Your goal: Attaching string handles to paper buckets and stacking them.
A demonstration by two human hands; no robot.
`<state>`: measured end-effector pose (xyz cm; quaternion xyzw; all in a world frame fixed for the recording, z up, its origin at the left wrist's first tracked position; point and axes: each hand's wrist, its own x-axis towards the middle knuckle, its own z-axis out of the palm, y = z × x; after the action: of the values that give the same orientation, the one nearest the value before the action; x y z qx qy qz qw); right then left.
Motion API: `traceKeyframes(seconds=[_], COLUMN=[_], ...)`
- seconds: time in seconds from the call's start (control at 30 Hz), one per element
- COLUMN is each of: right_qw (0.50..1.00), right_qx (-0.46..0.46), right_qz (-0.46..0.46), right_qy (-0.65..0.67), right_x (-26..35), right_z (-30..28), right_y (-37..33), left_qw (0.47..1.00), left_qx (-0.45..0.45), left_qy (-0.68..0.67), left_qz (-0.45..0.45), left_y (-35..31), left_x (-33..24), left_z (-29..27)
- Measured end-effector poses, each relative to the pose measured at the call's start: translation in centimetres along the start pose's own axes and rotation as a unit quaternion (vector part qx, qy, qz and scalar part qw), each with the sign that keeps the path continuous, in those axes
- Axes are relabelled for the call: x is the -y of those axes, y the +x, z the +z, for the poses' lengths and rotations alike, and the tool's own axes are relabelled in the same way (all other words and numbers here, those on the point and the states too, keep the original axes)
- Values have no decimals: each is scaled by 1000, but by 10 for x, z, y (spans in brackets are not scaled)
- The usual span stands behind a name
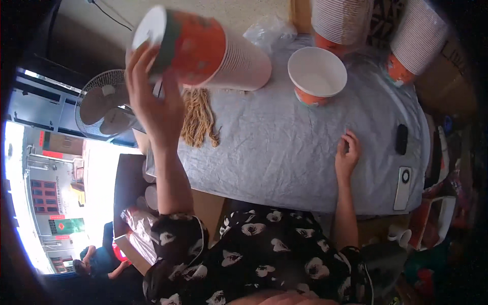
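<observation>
My left hand (pixel 151 89) is raised at the upper left, its fingers closed around the base end of a paper tub (pixel 198 48) printed orange and green. That tub is the outer one of a long nested stack (pixel 244 62), which lies on its side with its pale rims toward the middle of the table. To the right stands a single paper tub (pixel 317 72), upright, its white inside facing up. My right hand (pixel 347 152) hovers or rests over the grey sheet below that tub, fingers loosely curled and apart, with nothing visible in them.
A bundle of tan cords (pixel 199 118) lies below the stack. More nested tubs (pixel 341 20) and another stack (pixel 418 38) stand at the back right. A black object (pixel 401 139) and a phone (pixel 402 188) lie near the right edge. A fan (pixel 104 104) stands left.
</observation>
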<state>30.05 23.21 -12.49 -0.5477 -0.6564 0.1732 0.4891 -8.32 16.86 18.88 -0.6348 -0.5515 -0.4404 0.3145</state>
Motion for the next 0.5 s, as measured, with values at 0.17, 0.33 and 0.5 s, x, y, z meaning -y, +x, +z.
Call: traceKeyframes(seconds=[0.17, 0.33, 0.5], right_qw=[1000, 998, 998], right_qx=[-1, -10, 0], right_qz=[-25, -41, -48], right_qy=[-16, -39, -44], right_x=[2, 1, 2], right_z=[0, 0, 4], right_y=[3, 2, 2], left_qw=[999, 994, 991], left_qx=[28, 82, 97], left_qy=[7, -51, -89], left_qz=[19, -53, -32], left_y=[55, 101, 109], left_x=[0, 1, 32], left_z=[52, 92, 105])
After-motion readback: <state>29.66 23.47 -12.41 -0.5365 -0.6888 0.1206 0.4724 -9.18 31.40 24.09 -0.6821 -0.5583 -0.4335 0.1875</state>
